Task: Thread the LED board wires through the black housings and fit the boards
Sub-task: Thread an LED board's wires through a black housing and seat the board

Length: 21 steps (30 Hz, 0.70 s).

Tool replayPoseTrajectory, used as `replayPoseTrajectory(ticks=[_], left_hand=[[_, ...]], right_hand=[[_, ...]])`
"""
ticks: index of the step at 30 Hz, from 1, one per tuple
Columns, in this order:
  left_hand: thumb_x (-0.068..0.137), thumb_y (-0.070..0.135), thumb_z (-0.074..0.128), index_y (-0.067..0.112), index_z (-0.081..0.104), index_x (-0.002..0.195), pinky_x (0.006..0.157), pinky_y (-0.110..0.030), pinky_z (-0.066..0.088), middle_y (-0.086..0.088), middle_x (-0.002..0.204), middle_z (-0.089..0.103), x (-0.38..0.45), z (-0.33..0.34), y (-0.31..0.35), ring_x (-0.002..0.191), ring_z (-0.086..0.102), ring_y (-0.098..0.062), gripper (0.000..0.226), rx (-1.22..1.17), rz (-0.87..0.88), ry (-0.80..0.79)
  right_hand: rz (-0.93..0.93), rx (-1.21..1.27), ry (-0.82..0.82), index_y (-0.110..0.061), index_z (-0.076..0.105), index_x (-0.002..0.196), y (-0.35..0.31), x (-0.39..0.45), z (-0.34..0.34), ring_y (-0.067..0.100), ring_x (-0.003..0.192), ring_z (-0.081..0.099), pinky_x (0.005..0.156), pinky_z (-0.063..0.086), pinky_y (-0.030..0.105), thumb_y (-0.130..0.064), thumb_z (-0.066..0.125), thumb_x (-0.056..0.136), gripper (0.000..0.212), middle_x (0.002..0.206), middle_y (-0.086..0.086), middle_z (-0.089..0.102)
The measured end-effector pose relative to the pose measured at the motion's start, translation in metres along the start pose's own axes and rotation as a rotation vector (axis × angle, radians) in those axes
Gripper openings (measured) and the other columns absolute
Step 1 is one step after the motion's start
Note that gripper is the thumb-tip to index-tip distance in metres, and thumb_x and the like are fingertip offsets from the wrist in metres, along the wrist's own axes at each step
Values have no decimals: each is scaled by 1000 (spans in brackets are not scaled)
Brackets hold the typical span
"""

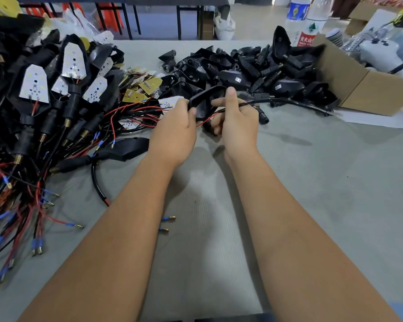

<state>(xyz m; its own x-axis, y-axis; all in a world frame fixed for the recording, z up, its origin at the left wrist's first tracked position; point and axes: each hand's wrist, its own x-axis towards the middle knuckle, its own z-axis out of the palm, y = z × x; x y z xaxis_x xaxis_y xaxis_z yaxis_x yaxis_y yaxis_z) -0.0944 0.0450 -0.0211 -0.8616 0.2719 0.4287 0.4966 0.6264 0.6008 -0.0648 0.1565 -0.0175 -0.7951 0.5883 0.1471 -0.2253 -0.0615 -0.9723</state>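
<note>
Out beyond the left hand lies the heap of finished units, white boards already seated in their shells and red and black leads trailing towards the person. The left hand itself grips the near edge of a black housing, fingers curled round its rim, holding it up off the grey table. Just to its right, the right hand pinches the wire bundle, thumb upright against the housing's far side; a red wire runs between the two hands, and the black sleeved lead trails away right of that hand. Past the right hand sits the pile of empty housings, then a cardboard box.

To do this well, I'd say keep the housing steady with the left and feed the leads straight through its stem hole, drawing slack gently so nothing kinks or snags.

Whether the wires are already through the hole I cannot tell; the hands cover it. The board belonging to this housing isn't clearly visible either.
</note>
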Motion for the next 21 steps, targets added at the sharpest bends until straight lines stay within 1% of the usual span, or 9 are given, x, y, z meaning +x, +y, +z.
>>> replayPoseTrajectory(ticks=[3, 5, 9, 11, 14, 15, 17, 18, 21], left_hand=[[105, 31, 31, 9, 49, 109, 67, -39, 35, -3, 83, 55, 0, 0, -1, 78, 49, -27, 28, 39, -15, 37], [105, 30, 31, 12, 47, 104, 65, -36, 30, 1, 77, 51, 1, 0, -2, 75, 48, -25, 24, 3, -43, 60], [105, 28, 34, 12, 52, 102, 67, -32, 34, 6, 75, 51, 3, -1, -3, 73, 47, -17, 24, -231, -116, 51], [105, 27, 36, 15, 52, 99, 61, -19, 37, 9, 75, 50, 3, 0, -3, 68, 46, -6, 21, -328, -158, 57], [104, 28, 39, 18, 51, 105, 61, -14, 45, 6, 81, 58, 6, 1, -5, 64, 57, 2, 15, -428, -213, 83], [103, 30, 42, 19, 50, 110, 67, -19, 52, 2, 88, 62, 7, 1, -6, 71, 62, 1, 16, -457, -235, 100], [100, 32, 48, 19, 45, 117, 77, -38, 57, -5, 100, 65, 9, 1, -8, 86, 68, -17, 22, -504, -296, 135], [99, 32, 50, 19, 44, 115, 73, -40, 58, -5, 98, 65, 9, 1, -9, 81, 70, -23, 21, -559, -321, 142], [98, 26, 53, 23, 44, 101, 55, -29, 54, -4, 87, 66, 8, 0, -8, 64, 71, -18, 10, -769, -374, 151]], right_hand=[[142, 245, 9, -8, 57, 82, -5, 1, -4, 12, 40, 44, 43, 36, 22, -32, 44, 103, 35, 49, 3, 56], [224, 351, -94, -8, 54, 82, -7, 1, -5, 11, 40, 44, 44, 35, 20, -25, 50, 101, 26, 49, 2, 55], [185, 91, -422, -11, 61, 77, -5, -3, -3, 11, 46, 47, 46, 36, 19, -14, 59, 95, 18, 56, 1, 58], [114, -33, -506, -12, 65, 78, -2, -6, -1, 10, 49, 49, 49, 38, 18, -8, 61, 92, 15, 60, 2, 60], [65, -19, -483, -9, 68, 81, 0, -7, -1, 10, 53, 53, 52, 43, 18, 1, 63, 89, 14, 63, 5, 62], [59, -2, -459, -7, 68, 81, 0, -7, -1, 10, 53, 55, 52, 44, 18, 2, 63, 89, 13, 63, 6, 63], [56, 19, -400, -8, 68, 79, -1, -7, -1, 9, 52, 56, 53, 46, 18, 1, 63, 89, 14, 62, 5, 63], [51, 15, -370, -9, 68, 80, -1, -6, -1, 9, 53, 55, 54, 46, 20, -1, 64, 89, 14, 63, 5, 63], [33, -51, -304, -7, 70, 84, 0, -4, -2, 12, 59, 56, 59, 47, 25, -6, 65, 90, 8, 69, 8, 64]])
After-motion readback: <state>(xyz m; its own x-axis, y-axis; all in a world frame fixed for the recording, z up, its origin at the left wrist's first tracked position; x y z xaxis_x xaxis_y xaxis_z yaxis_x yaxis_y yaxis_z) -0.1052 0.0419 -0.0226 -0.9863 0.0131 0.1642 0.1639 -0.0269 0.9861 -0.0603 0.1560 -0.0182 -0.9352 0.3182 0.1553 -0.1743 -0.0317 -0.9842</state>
